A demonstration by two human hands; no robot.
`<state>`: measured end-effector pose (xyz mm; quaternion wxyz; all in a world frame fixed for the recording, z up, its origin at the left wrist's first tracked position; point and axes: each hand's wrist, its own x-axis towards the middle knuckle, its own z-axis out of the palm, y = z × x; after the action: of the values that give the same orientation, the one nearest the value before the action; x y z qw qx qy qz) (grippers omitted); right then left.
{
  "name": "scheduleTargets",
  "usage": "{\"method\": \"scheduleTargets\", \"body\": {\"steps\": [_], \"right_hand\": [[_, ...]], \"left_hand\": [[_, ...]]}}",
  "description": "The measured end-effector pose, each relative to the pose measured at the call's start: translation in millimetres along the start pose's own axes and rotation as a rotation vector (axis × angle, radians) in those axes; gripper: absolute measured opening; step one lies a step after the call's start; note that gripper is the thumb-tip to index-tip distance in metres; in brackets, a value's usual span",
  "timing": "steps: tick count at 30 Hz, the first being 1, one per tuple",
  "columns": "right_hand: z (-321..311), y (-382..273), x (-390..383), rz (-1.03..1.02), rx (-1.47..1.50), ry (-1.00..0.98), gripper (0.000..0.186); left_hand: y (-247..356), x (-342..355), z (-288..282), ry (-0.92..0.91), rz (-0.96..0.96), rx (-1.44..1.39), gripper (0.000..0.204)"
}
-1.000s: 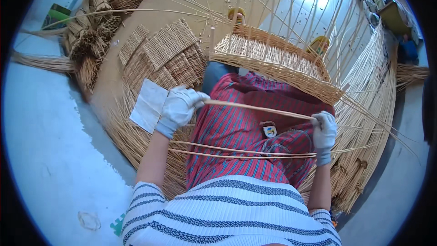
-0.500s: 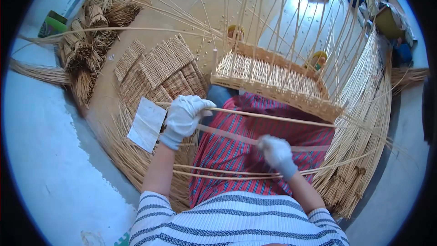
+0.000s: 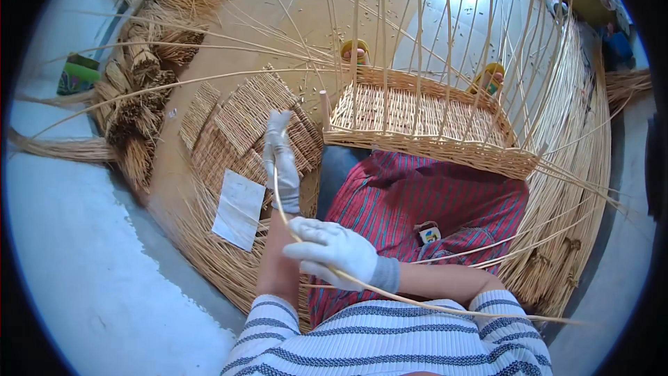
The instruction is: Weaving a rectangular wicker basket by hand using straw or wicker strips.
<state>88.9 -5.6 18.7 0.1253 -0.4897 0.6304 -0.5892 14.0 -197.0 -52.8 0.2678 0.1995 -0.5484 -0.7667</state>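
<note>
A slender wicker rod (image 3: 417, 302) bends across my front, from the left hand past the right hand toward the lower right. My right hand (image 3: 337, 251), in a white glove, is closed loosely around it above my left forearm. My left hand (image 3: 278, 150), also gloved, is raised beyond it with the fingers together. The rod's upper end meets its palm; the exact grip is partly hidden. A part-woven rectangular wicker basket (image 3: 424, 108), tall stakes rising from it, rests beyond my knees. Red striped cloth (image 3: 396, 202) covers my lap, with a small white object with a coloured label (image 3: 428, 233) on it.
Woven wicker panels (image 3: 243, 125) lie left of the basket beside a white sheet (image 3: 238, 209). Bundled rods (image 3: 139, 90) are stacked farther left. Long loose rods (image 3: 557, 223) spread along the right. Yellow footwear (image 3: 490, 76) shows behind the basket; small cut bits litter the floor.
My right hand has crossed leftward over my left forearm. The left hand has turned upward, and the rod that lay across my lap now curves downward to the right. The labelled object has come into view.
</note>
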Motion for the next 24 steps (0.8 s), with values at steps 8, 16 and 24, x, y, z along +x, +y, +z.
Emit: {"method": "scheduleTargets", "body": {"steps": [8, 16, 24], "right_hand": [[2.7, 25.1, 26.3, -0.036, -0.221, 0.054, 0.031], [-31.1, 18.7, 26.6, 0.026, -0.307, 0.042, 0.028], [-33.4, 15.0, 16.8, 0.056, -0.454, 0.052, 0.033]], "left_hand": [[-60.8, 4.2, -4.5, -0.313, -0.277, 0.030, 0.058], [-38.2, 44.1, -8.0, -0.861, -0.194, 0.607, 0.065], [-37.9, 93.7, 21.9, -0.811, -0.265, 0.029, 0.038]]}}
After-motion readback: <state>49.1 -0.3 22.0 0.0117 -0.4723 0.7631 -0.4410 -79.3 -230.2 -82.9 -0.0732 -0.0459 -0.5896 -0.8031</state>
